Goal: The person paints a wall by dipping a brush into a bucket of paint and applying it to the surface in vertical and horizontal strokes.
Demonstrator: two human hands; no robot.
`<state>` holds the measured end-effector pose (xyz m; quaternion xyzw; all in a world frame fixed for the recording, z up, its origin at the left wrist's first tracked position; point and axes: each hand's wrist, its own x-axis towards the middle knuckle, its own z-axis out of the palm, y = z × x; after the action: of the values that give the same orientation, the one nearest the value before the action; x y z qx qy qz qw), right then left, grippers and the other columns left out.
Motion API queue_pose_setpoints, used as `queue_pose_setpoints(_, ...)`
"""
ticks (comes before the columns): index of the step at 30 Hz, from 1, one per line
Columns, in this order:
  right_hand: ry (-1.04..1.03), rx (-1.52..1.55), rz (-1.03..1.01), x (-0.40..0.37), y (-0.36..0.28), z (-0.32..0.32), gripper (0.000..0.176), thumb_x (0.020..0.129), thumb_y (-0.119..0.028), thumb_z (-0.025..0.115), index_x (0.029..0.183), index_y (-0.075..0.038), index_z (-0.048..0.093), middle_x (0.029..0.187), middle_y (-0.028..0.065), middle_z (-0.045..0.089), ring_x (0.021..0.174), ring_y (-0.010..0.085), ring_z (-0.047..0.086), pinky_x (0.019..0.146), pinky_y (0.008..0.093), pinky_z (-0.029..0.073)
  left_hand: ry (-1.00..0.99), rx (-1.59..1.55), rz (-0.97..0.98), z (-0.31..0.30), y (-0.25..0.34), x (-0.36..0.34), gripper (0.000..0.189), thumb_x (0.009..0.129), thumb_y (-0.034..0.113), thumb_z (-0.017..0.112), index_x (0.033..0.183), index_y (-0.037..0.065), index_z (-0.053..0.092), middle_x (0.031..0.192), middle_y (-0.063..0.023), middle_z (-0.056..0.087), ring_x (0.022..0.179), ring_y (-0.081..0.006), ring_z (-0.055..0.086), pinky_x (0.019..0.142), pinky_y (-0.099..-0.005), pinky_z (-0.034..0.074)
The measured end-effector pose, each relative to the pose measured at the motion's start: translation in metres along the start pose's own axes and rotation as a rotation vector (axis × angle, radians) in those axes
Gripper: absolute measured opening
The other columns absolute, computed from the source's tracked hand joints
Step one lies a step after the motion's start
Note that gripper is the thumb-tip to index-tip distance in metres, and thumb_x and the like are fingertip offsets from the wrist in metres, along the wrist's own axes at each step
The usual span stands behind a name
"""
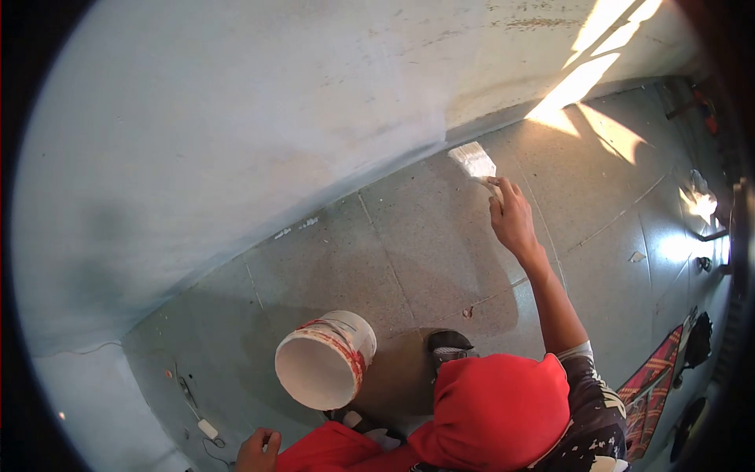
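Observation:
My right hand [514, 216] is closed round the handle of a wide paintbrush [474, 161]. The brush's bristles are white with paint and point toward the foot of the wall [299, 102], over the floor tiles. Whether the bristle tips touch anything is hard to tell. At the bottom edge of the view, my left hand [258, 451] is partly cut off, with the finger and thumb loosely bent and nothing visible in them. A white bucket [362, 338] with red and brown smears round its side stands nearer me, tilted in the view. Its visible inside looks white.
Red cloth [503, 413] covers the lower middle, with a dark shoe [449, 347] beside it. A cable with a white block [208, 429] lies at lower left. Red checked fabric [653, 393] is at right. Sunlight [578, 82] falls across wall and floor; white spots [297, 227] mark the wall's foot.

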<state>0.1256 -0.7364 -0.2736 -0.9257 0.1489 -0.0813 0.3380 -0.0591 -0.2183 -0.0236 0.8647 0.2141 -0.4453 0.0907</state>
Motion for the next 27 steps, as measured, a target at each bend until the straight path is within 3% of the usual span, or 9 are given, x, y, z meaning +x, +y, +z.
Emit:
queue_pose_setpoints(7,-0.029,-0.038,0.015,0.033,-0.022,-0.006,0.035,0.085,-0.003,0.058,0.120,-0.001,0.058,0.099,0.0293,0.060,0.092,0.0466,0.061,0.085,0.0520,0.048,0.018,-0.030,-0.003,-0.009,0.016,-0.002,0.043,0.100,0.039,0.046,0.119,0.003,0.060,0.111,-0.0226,0.065,0.104,-0.0422,0.061,0.089,-0.0448,0.047)
queue_pose_setpoints(10,0.040,-0.049,-0.058,0.049,-0.046,-0.024,0.035,0.085,-0.001,0.058,0.120,-0.002,0.061,0.092,0.0262,0.062,0.083,0.0364,0.065,0.077,0.0469,0.051,-0.002,-0.034,-0.005,-0.010,0.016,-0.001,0.045,0.100,0.040,0.046,0.119,0.002,0.060,0.112,-0.0237,0.065,0.105,-0.0435,0.060,0.090,-0.0453,0.047)
queue_pose_setpoints(12,-0.093,0.068,0.153,0.060,-0.086,-0.068,0.034,0.087,-0.002,0.059,0.121,-0.003,0.064,0.086,0.0216,0.063,0.070,0.0222,0.062,0.062,0.0372,0.050,0.038,-0.017,0.046,-0.010,0.020,-0.003,0.045,0.099,0.039,0.046,0.120,0.001,0.059,0.112,-0.0245,0.064,0.105,-0.0442,0.060,0.091,-0.0454,0.046)
queue_pose_setpoints(13,-0.092,0.068,0.159,0.061,-0.093,-0.080,0.034,0.087,-0.002,0.059,0.121,-0.003,0.064,0.086,0.0216,0.063,0.070,0.0222,0.062,0.062,0.0372,0.050,0.037,-0.012,0.047,-0.010,0.022,-0.003,0.045,0.099,0.039,0.046,0.120,0.001,0.059,0.112,-0.0245,0.064,0.105,-0.0442,0.060,0.091,-0.0454,0.046)
queue_pose_setpoints(15,0.112,0.133,-0.004,0.061,-0.105,-0.100,0.032,0.091,-0.004,0.059,0.123,-0.005,0.064,0.084,0.0178,0.064,0.061,0.0137,0.054,0.051,0.0302,0.043,0.013,-0.022,0.068,-0.014,0.025,-0.002,0.045,0.099,0.038,0.046,0.119,0.000,0.059,0.113,-0.0253,0.064,0.107,-0.0442,0.059,0.091,-0.0458,0.046)
queue_pose_setpoints(21,0.447,0.247,-0.257,0.049,-0.142,-0.143,0.030,0.094,-0.004,0.057,0.124,-0.005,0.063,0.082,0.0147,0.063,0.055,0.0145,0.052,0.043,0.0279,0.041,0.033,0.061,0.092,-0.018,0.032,0.008,0.043,0.099,0.037,0.046,0.118,0.001,0.061,0.111,-0.0250,0.065,0.105,-0.0440,0.061,0.089,-0.0472,0.047)
queue_pose_setpoints(24,0.458,0.104,-0.414,0.070,-0.098,-0.082,0.030,0.093,-0.001,0.057,0.122,-0.004,0.062,0.081,0.0140,0.063,0.056,0.0152,0.055,0.043,0.0266,0.042,0.073,0.088,0.116,-0.018,0.035,0.011,0.042,0.099,0.037,0.046,0.117,0.002,0.061,0.109,-0.0250,0.065,0.103,-0.0441,0.061,0.088,-0.0476,0.047)
queue_pose_setpoints(26,0.494,0.065,-0.521,0.086,-0.036,-0.008,0.030,0.092,-0.001,0.056,0.121,-0.003,0.062,0.080,0.0167,0.063,0.056,0.0209,0.060,0.045,0.0321,0.047,0.058,0.066,0.122,-0.021,0.035,0.012,0.041,0.099,0.037,0.046,0.117,0.002,0.061,0.110,-0.0249,0.065,0.103,-0.0440,0.061,0.088,-0.0476,0.048)
queue_pose_setpoints(27,0.411,0.017,-0.432,0.075,-0.025,0.002,0.030,0.092,-0.002,0.055,0.121,-0.004,0.062,0.081,0.0183,0.063,0.057,0.0241,0.060,0.047,0.0354,0.048,0.043,0.044,0.130,-0.021,0.035,0.013,0.041,0.099,0.037,0.047,0.116,0.002,0.061,0.110,-0.0248,0.065,0.104,-0.0440,0.061,0.088,-0.0477,0.048)
